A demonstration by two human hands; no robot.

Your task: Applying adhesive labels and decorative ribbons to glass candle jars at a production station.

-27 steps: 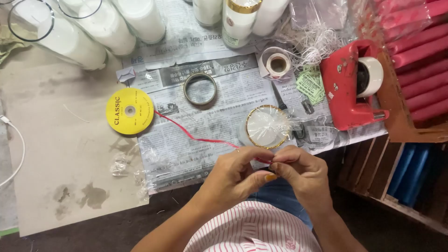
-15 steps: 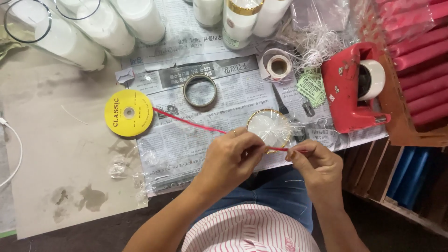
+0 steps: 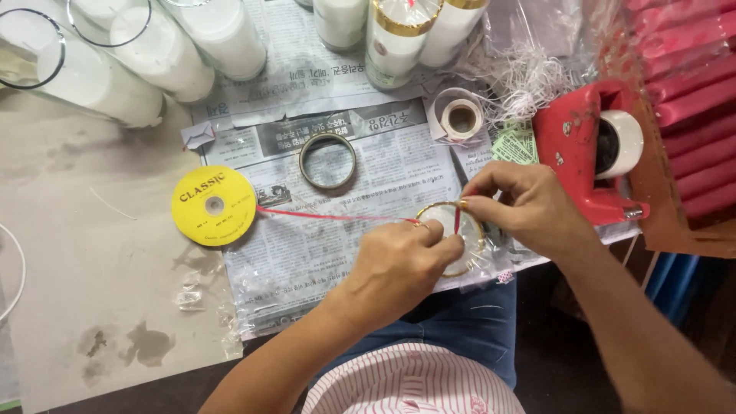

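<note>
A thin red ribbon (image 3: 322, 215) runs from a yellow spool (image 3: 214, 205) across the newspaper to my hands. My left hand (image 3: 402, 264) pinches the ribbon at the near edge of a gold-rimmed candle wrapped in clear film (image 3: 469, 226). My right hand (image 3: 525, 207) holds the ribbon's free end upright over the candle's top, fingers closed on it. Both hands touch the candle and hide most of it.
A red tape dispenser (image 3: 579, 149) stands right of my hands. A gold ring (image 3: 328, 160), a small tape roll (image 3: 461, 119) and green tags (image 3: 512, 144) lie on the newspaper (image 3: 291, 253). Tall white glass candles (image 3: 165, 54) line the back; pink candles (image 3: 690, 84) fill a crate.
Both hands moved up from my lap onto the wrapped candle. My right hand swung the ribbon end up and over the candle's top; the ribbon from the spool now lies flatter.
</note>
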